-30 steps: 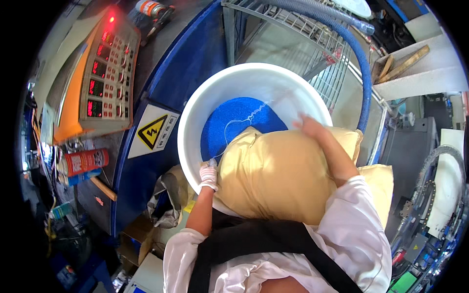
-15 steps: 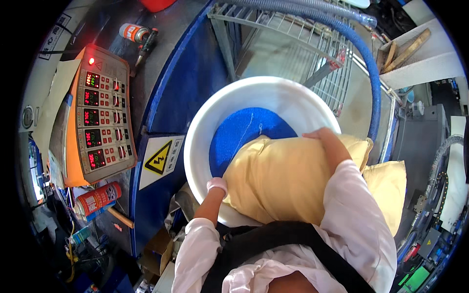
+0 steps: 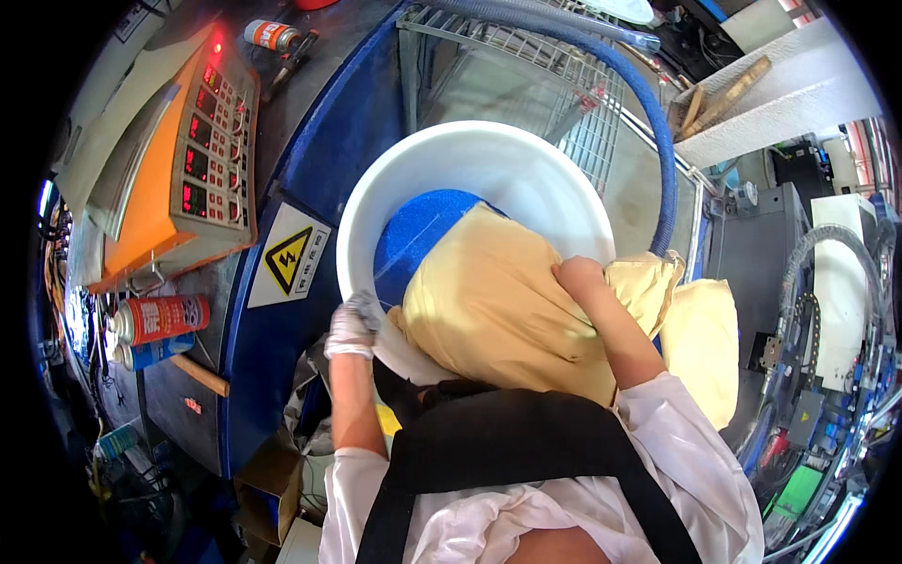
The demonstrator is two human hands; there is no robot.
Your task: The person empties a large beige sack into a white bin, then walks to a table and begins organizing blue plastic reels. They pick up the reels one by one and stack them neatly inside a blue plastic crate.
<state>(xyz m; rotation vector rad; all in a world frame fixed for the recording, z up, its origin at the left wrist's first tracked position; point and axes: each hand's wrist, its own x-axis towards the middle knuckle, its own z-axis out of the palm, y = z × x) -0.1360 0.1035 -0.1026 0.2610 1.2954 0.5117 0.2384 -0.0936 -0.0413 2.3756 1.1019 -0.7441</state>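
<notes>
A large tan sack (image 3: 498,301) lies tilted over the near side of a white tub (image 3: 460,141), its far end down inside. Blue pellets (image 3: 413,226) cover the tub's bottom beside the sack, and a thin pale thread trails across them. My right hand (image 3: 580,279) is closed on a fold of the sack's upper side, the fingers curled into the material. Against the tub's left rim is my left hand (image 3: 352,329), in a pale glove with greyish fingertips. It is apart from the sack, and its fingers are blurred.
An orange control box (image 3: 155,226) with red displays stands on the dark bench at left, near spray cans (image 3: 160,320). Behind the tub is a wire rack (image 3: 592,122) with a blue hose (image 3: 662,169). Another tan sack (image 3: 700,338) and machinery (image 3: 799,414) are at right.
My left hand has come off the sack's lower left edge and moved left to the tub's rim. My right hand now grips a gathered fold, and the sack is more bunched. The view has shifted.
</notes>
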